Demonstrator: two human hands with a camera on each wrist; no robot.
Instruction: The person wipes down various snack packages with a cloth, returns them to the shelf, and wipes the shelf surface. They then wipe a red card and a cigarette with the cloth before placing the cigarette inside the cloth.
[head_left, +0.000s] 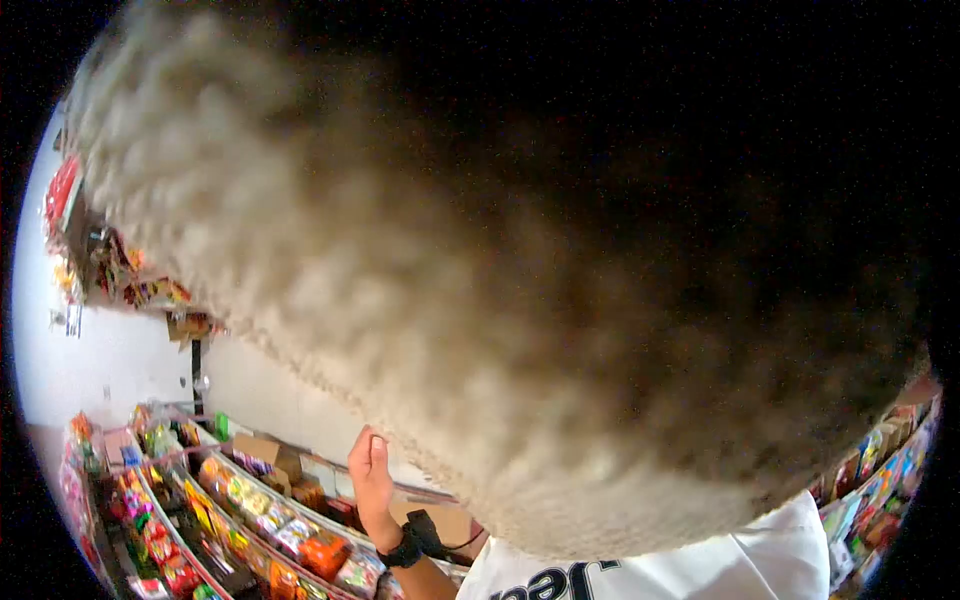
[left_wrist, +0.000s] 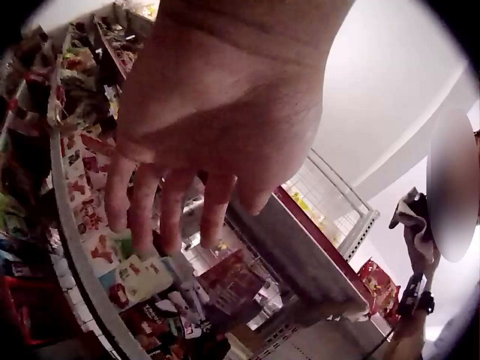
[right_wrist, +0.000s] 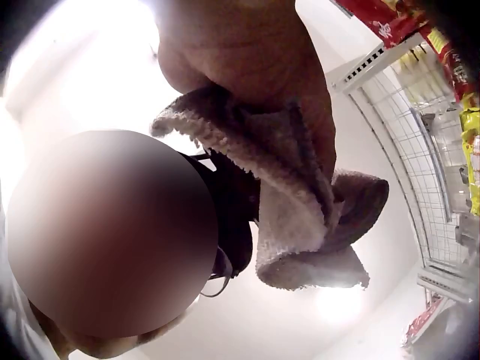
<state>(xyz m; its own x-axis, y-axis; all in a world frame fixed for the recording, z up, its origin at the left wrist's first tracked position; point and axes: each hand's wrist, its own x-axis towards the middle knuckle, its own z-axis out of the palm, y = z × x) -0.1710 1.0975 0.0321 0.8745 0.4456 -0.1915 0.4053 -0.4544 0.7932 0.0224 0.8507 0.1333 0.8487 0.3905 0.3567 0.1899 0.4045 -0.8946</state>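
A pale, fluffy cloth (head_left: 330, 260) fills most of the head view, right up against the camera. My right hand (right_wrist: 262, 67) grips this cloth, which hangs in folds beside the person's blurred head in the right wrist view. In the head view the right hand is hidden behind the cloth. My left hand (left_wrist: 225, 120) holds nothing, its fingers (left_wrist: 172, 210) loosely extended. In the left wrist view it overlaps a shelf (left_wrist: 97, 277) of packaged goods. A black strap (head_left: 403, 550) with a small camera circles the left wrist.
Shelves with colourful snack packets (head_left: 270, 515) run along the lower left, with a cardboard box (head_left: 265, 455) among them. More stocked shelves (head_left: 875, 500) stand at the right. A wire rack (right_wrist: 405, 150) with red packets (right_wrist: 382, 22) above it is beside the right hand.
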